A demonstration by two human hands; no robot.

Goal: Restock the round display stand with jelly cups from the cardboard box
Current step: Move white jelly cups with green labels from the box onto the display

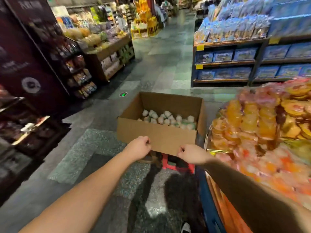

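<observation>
Box: the cardboard box [156,140] sits in front of me with its flaps open, resting on a red stool [176,163] whose legs show under the near bottom edge.
Left hand: my left hand [138,147] grips the box's near bottom edge towards its left corner, fingers curled under.
Right hand: my right hand [189,154] grips the same edge near the right corner, fingers curled (the fingertips are tucked out of sight).
Cups: the jelly cups [166,119] lie loose along the box's floor, whitish and rounded with green bits between; the box walls rise well above them.
Stand: the round display stand [212,207] is to my right, its blue rim just beside the box's right wall, heaped with orange, yellow and pink packs [249,125].
Open room: bare tiled floor [94,148] to the left of the box and an aisle running ahead.
Edges: dark shelving [33,78] far left, blue-stocked shelves [235,56] far right.
</observation>
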